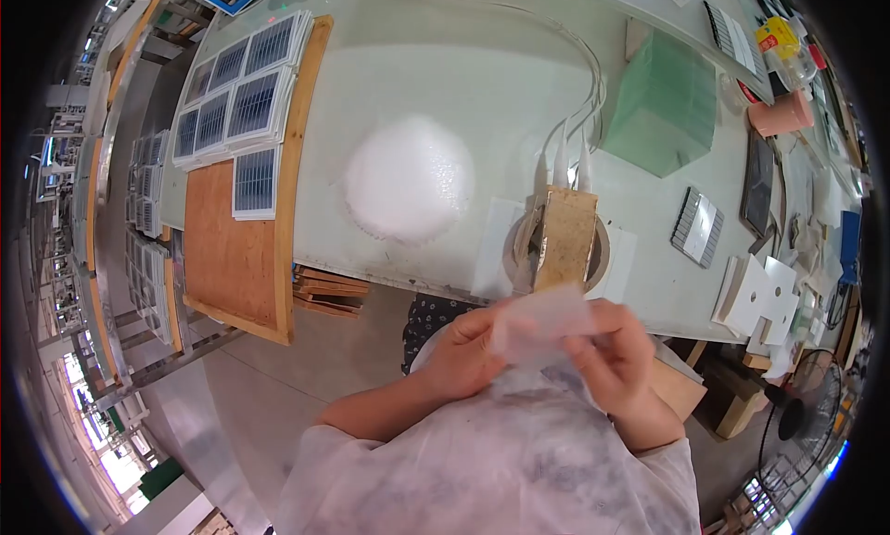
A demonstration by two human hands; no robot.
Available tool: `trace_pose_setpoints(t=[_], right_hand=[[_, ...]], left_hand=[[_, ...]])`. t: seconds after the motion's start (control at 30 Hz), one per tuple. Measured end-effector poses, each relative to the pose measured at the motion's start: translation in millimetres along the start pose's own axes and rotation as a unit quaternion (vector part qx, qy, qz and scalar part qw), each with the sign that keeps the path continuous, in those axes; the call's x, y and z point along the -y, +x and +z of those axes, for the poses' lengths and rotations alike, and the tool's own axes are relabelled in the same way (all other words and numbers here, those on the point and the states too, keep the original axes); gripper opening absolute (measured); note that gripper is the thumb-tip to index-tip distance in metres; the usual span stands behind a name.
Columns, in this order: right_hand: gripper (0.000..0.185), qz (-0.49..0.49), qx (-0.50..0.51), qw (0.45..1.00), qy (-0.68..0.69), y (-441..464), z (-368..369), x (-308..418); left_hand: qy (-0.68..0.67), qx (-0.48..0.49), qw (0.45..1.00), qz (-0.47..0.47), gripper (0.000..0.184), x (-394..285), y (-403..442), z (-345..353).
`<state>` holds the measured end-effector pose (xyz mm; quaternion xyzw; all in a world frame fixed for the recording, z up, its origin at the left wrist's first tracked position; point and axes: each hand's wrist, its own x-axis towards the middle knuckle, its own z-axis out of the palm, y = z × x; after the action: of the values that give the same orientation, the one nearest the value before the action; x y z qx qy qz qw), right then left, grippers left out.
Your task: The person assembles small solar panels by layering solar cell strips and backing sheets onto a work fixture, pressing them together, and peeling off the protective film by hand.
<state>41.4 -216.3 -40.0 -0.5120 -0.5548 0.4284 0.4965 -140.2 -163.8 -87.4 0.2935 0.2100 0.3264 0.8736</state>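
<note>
Close to my body, at the table's front edge, I hold a small, thin, whitish translucent sheet (pixel 545 314). Its left side is pinched by my left hand (pixel 464 354), the fingers partly behind it. My right hand (pixel 614 357) grips the right side between thumb and fingers, slightly blurred. Just beyond the sheet stands a worn tan block (pixel 567 231) with white cables at its far end, resting on a round brownish base (pixel 601 257). A white round pad or mound (pixel 408 178) with a bright glare lies on the table to the left.
Small solar panels (pixel 258 104) are stacked on a wooden tray (pixel 232 257) at left. To the right are a stack of green sheets (pixel 663 104), a loose solar cell (pixel 697 227), white boards (pixel 756 294) and a fan (pixel 802 414). Cables (pixel 593 71) cross the table (pixel 436 81).
</note>
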Motion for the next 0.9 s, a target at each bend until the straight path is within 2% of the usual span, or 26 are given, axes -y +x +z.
trace_pose_setpoints(t=[0.03,0.07,0.1,0.13,0.2,0.27,0.33,0.4,0.43,0.63,0.9], right_hand=[[0.018,-0.006,-0.023,1.000,0.012,2,-4,3],[0.012,-0.013,-0.046,0.999,0.025,6,-9,7],[0.011,-0.039,-0.011,0.999,-0.033,15,-17,13],[0.011,-0.039,-0.011,0.999,-0.031,22,-21,15],[0.014,-0.097,0.140,0.973,-0.155,33,-25,17],[0.015,-0.060,0.129,0.976,-0.166,41,-25,12],[0.016,-0.024,0.118,0.977,-0.178,49,-27,7],[0.016,0.054,0.003,0.968,-0.246,56,-30,3],[0.018,0.066,-0.008,0.966,-0.248,59,-33,2],[0.021,0.081,-0.012,0.970,-0.230,63,-34,-4],[0.020,0.085,-0.009,0.969,-0.231,65,-36,-4]], left_hand=[[0.133,0.020,0.991,0.014,0.024,-4,1,-3],[0.133,0.020,0.991,0.013,0.024,-7,1,-8],[0.173,-0.007,0.984,0.042,0.023,-9,2,-14],[0.213,-0.033,0.974,0.071,0.023,-12,4,-17],[0.254,-0.071,0.963,0.053,0.023,-22,15,-14],[0.293,-0.110,0.949,0.036,0.023,-29,25,-12],[0.324,-0.047,0.945,-0.003,0.020,-33,31,-13],[0.299,-0.049,0.953,-0.006,0.019,-33,34,-10],[0.275,-0.050,0.960,-0.009,0.019,-32,36,-9],[0.284,-0.038,0.958,0.012,0.017,-28,39,-11],[0.283,-0.038,0.958,-0.013,0.018,-29,37,-10]])
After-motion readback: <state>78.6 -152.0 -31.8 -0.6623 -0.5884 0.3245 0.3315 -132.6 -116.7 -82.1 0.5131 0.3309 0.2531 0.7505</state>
